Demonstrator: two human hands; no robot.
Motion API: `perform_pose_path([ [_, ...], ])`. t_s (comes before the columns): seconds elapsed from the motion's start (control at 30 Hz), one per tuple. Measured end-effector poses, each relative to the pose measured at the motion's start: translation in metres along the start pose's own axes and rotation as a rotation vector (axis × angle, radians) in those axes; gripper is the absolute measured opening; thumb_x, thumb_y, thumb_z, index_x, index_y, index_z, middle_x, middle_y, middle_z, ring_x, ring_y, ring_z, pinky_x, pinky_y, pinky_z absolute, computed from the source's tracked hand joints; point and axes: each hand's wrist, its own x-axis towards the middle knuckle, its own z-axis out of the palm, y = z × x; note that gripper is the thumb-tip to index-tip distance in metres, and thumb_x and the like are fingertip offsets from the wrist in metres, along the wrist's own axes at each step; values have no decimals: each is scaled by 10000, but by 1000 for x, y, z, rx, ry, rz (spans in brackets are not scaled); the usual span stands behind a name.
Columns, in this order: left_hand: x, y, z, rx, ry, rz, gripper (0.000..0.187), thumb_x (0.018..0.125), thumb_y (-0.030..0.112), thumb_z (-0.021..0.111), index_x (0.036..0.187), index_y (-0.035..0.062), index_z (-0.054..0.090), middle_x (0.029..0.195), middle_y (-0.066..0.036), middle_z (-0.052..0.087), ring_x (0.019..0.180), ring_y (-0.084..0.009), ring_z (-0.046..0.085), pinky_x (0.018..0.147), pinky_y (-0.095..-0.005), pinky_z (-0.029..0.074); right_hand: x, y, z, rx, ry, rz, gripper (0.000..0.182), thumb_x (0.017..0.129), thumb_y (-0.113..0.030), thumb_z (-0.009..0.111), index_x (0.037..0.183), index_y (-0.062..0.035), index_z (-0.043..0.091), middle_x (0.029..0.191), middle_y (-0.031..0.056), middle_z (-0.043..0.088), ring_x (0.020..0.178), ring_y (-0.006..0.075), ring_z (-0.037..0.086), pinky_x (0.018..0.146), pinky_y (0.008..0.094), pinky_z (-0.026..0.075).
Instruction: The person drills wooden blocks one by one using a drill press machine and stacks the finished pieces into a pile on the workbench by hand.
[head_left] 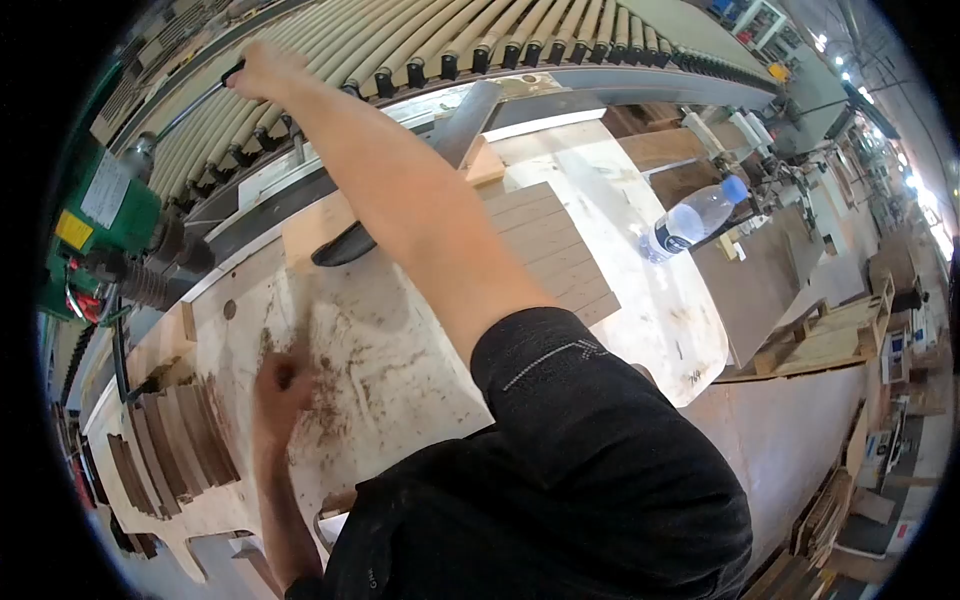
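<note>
My right hand (268, 74) reaches far to the upper left and grips the black end of a metal lever (196, 108). That lever joins a green machine (125, 205) at the left, which bears a yellow sticker. Lower down, my left hand (283, 388) is curled over the stained pale worktop (375, 345); what is in its fingers, if anything, cannot be made out. Beside the left hand stands a row of brown wooden pieces (175, 445). A dark, curved object (340, 247) pokes out from behind my right forearm, on a light wood piece.
A water bottle (695, 218) with a blue cap lies to the right, close to a grooved wooden board (555, 250). Behind the worktop runs a roller conveyor (440, 45). A wooden block (175, 335) sits near the machine, and a pallet (830, 335) stands at the far right.
</note>
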Motion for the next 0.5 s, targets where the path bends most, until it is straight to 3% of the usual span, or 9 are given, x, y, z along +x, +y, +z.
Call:
perform_pose_path([
  [0.03,-6,8,25,-221,-2,0,268,886,105,658,1114,13,552,902,-78,621,704,-134,600,598,-261,474,0,2,2,-47,58,-44,452,842,-461,699,1138,-121,724,1014,138,733,1024,355,678,901,469,511],
  [0.07,-2,5,35,-182,-130,41,378,875,98,656,1216,7,521,934,-88,621,735,-145,610,622,-279,499,0,2,4,-81,114,-88,448,848,-459,687,1137,-119,723,974,137,740,996,362,687,883,470,518],
  [0.1,1,0,51,-84,-149,211,487,861,107,661,1308,1,499,948,-104,633,773,-158,620,656,-310,525,6,4,0,-43,-7,-67,490,843,-476,689,1175,-117,706,1097,137,711,1084,344,657,922,475,505],
  [0.13,-4,26,72,21,-117,91,570,854,118,665,1374,-16,474,968,-131,643,832,-168,631,690,-322,529,11,8,-4,-10,-137,-57,533,837,-493,691,1213,-115,689,1220,138,681,1172,326,627,961,480,492],
  [0.17,9,-1,95,56,-52,227,575,857,129,669,1374,-42,481,1046,-167,646,892,-179,647,726,-311,534,11,9,-1,4,-88,-103,542,853,-494,675,1237,-111,671,1228,137,678,1179,327,623,973,478,485],
  [0.2,1,30,108,-193,-120,-4,561,871,131,650,1381,-38,491,1127,-180,634,945,-202,656,766,-298,531,11,11,1,13,-33,-140,551,868,-495,659,1261,-107,653,1236,135,674,1186,328,618,986,477,479],
  [0.3,-9,28,125,-253,-81,63,545,894,140,614,1401,-14,485,1185,-180,619,948,-224,663,785,-292,530,7,5,-4,69,-39,-133,527,852,-439,680,1231,-74,651,1155,208,682,1124,334,649,978,471,479],
  [0.4,-23,16,127,-160,-68,103,486,922,143,568,1380,-6,502,1173,-189,621,929,-240,664,823,-304,517,3,7,-6,151,-58,-141,465,851,-371,690,1178,-41,663,1069,251,694,1050,337,676,942,457,489],
  [0.5,-17,58,127,-311,-154,-4,449,938,144,543,1356,-15,508,1133,-214,619,947,-275,642,843,-352,497,22,20,6,225,-93,-236,366,873,-300,680,1103,-16,691,995,237,711,971,335,693,867,436,514],
])
